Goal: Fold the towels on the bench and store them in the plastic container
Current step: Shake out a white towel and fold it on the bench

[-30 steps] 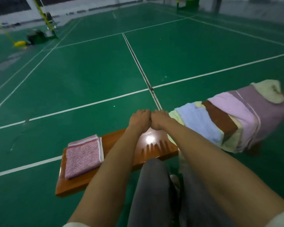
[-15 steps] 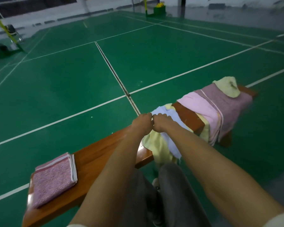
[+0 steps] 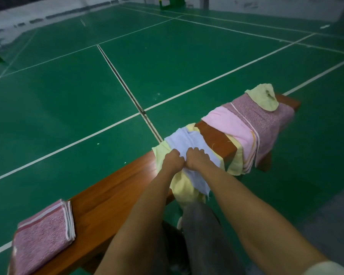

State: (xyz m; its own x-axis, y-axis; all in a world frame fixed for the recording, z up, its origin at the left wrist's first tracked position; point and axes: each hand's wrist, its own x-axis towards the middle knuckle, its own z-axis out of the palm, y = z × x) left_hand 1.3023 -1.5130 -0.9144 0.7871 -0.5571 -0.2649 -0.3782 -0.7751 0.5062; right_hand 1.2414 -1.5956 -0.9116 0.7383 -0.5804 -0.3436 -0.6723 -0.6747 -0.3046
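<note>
A long wooden bench (image 3: 115,187) runs from lower left to upper right. A pale blue towel (image 3: 185,141) lies across its middle on top of a yellow towel (image 3: 182,188). My left hand (image 3: 172,160) and my right hand (image 3: 197,158) sit side by side on the blue towel, fingers curled into its cloth. A folded dark pink towel (image 3: 42,237) rests at the bench's near left end. Further right lie a light pink towel (image 3: 230,126), a mauve towel (image 3: 266,118) and a cream cloth (image 3: 264,95). No plastic container is in view.
The bench stands on a green sports court floor (image 3: 87,96) with white lines. My legs in grey trousers (image 3: 205,241) are just in front of the bench. Green equipment (image 3: 173,2) stands far off at the back wall.
My two hands moved right along the bench from its bare middle onto the blue towel and took hold of it. My view swung right with them.
</note>
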